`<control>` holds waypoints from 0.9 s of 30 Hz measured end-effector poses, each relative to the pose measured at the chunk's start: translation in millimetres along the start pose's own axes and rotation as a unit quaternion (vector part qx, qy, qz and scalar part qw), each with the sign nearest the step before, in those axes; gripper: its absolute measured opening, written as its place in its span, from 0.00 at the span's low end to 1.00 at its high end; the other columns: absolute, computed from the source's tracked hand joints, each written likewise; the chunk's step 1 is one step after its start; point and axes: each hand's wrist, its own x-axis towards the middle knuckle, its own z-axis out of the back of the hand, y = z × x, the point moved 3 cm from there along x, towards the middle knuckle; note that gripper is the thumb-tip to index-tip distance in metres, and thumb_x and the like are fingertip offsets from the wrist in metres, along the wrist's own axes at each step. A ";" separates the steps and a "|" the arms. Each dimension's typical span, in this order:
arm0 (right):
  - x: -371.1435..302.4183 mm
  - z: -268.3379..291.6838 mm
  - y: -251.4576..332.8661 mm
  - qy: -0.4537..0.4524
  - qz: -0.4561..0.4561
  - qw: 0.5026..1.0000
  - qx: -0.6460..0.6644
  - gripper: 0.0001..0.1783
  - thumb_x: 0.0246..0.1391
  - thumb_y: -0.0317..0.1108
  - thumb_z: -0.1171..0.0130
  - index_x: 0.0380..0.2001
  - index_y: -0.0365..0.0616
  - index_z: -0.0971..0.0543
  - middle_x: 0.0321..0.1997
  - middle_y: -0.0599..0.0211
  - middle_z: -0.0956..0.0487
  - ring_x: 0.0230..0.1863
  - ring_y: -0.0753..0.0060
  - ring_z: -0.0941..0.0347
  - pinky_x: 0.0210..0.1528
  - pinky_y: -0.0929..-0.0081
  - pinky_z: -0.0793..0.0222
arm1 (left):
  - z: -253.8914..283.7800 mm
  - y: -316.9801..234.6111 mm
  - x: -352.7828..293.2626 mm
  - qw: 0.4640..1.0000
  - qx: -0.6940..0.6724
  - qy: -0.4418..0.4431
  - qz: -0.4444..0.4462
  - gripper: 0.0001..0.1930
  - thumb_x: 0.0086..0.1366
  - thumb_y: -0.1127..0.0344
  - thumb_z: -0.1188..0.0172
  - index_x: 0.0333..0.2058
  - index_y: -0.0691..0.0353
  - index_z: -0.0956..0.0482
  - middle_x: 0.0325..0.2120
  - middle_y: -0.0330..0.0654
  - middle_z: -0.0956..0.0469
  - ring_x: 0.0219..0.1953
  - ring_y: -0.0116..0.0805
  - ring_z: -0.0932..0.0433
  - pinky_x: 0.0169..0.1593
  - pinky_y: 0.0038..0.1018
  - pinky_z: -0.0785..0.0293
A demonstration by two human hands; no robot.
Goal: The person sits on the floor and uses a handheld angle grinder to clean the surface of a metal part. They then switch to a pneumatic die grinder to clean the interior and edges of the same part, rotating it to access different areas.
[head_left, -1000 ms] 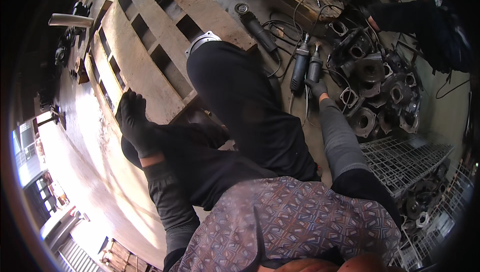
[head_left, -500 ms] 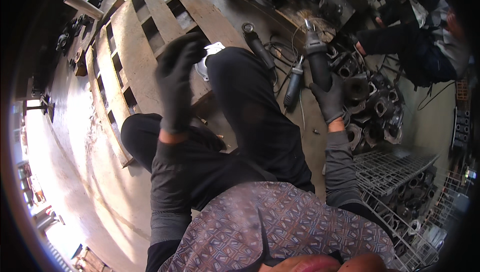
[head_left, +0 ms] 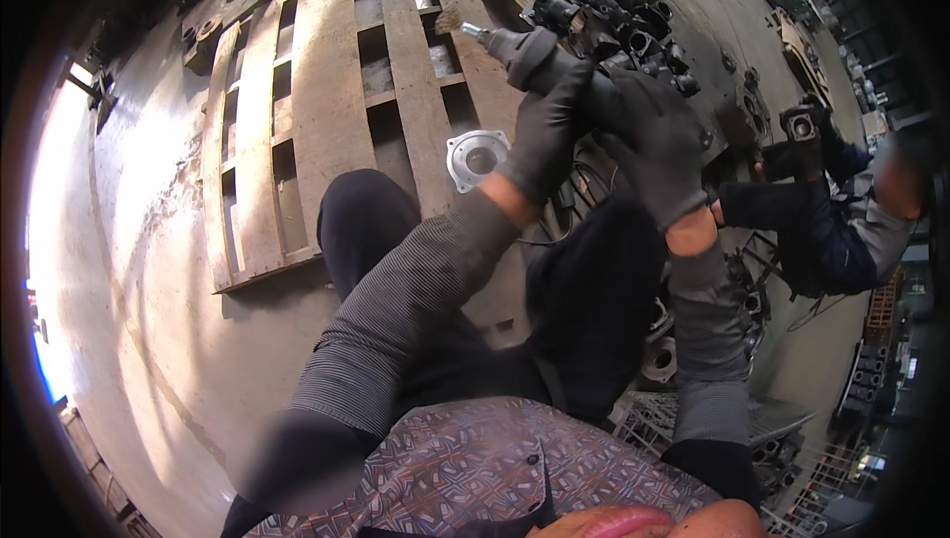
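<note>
Both gloved hands hold a dark die grinder above the pallet, its bright metal spindle and brownish, brush-like tip pointing to the upper left. My left hand (head_left: 549,137) is wrapped round the grinder (head_left: 531,55) behind its nose. Further back, my right hand (head_left: 658,132) grips the body, most of which the gloves hide. Below and left of the tool, a silver round metal flange (head_left: 457,164) with a central hole lies on the wooden pallet (head_left: 322,93), near my knees.
A heap of dark metal castings (head_left: 604,18) lies beyond the grinder. Black cables (head_left: 589,182) run under my hands. At right another person (head_left: 841,211) sits with a gloved hand on a metal part. A wire basket (head_left: 782,419) stands near my right elbow.
My right hand has brought the die grinder up and left, over my knees. My left hand has moved right and closed on it. My view has turned, and the flange shows fully.
</note>
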 end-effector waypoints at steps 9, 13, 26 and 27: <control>-70.6 -69.6 34.0 0.111 -0.531 0.686 0.485 0.11 0.71 0.34 0.40 0.49 0.39 0.17 0.49 0.69 0.16 0.48 0.76 0.19 0.52 0.74 0.23 | 90.5 2.6 37.2 0.974 -0.219 0.022 0.047 0.30 0.73 0.45 0.38 0.59 0.67 0.28 0.55 0.46 0.23 0.60 0.42 0.26 0.72 0.41 0.35; -50.2 -112.0 28.2 -0.012 -0.468 0.602 0.646 0.18 0.71 0.39 0.41 0.56 0.39 0.21 0.54 0.62 0.18 0.55 0.71 0.20 0.55 0.73 0.22 | 98.2 18.1 32.4 0.947 -0.312 -0.020 0.070 0.27 0.75 0.52 0.39 0.60 0.68 0.30 0.56 0.50 0.22 0.60 0.45 0.23 0.70 0.43 0.30; -37.1 -159.9 -5.1 -0.054 -0.467 0.744 0.476 0.20 0.61 0.29 0.31 0.52 0.33 0.25 0.52 0.60 0.19 0.46 0.72 0.21 0.47 0.75 0.22 | 102.3 61.0 31.3 0.914 -0.335 -0.194 0.121 0.38 0.68 0.38 0.35 0.61 0.64 0.32 0.56 0.50 0.24 0.58 0.46 0.23 0.62 0.50 0.22; -35.8 -158.3 -0.8 -0.042 -0.441 0.791 0.421 0.23 0.58 0.25 0.28 0.53 0.35 0.28 0.50 0.61 0.20 0.45 0.72 0.20 0.45 0.79 0.21 | 104.2 60.6 31.3 0.913 -0.331 -0.203 0.128 0.36 0.70 0.38 0.38 0.60 0.64 0.33 0.56 0.50 0.24 0.58 0.46 0.23 0.62 0.49 0.22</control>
